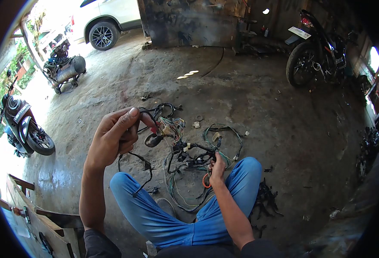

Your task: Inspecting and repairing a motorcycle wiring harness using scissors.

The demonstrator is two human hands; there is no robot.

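A tangled wiring harness [193, 148] lies between and beyond my bent knees, with black-taped branches, thin coloured wires and several pale and black connectors. My left hand [120, 131] is raised at its left side, closed with thumb and fingertips pinching a black wire of the harness. One black branch [145, 165] hangs below that hand toward my left knee. Lower and to the right, my right hand [217, 168] grips a black-taped part of the harness; its fingers are partly hidden. An orange ring-shaped thing [206, 180] shows beside it. Green wires [221, 127] loop out on the right.
Black scraps [265, 198] lie right of my right knee. Motorcycles stand at the left [26, 124] and far right [316, 53]. An air compressor [64, 66] and a white car [107, 21] are behind at left. A wooden frame [36, 210] stands at lower left.
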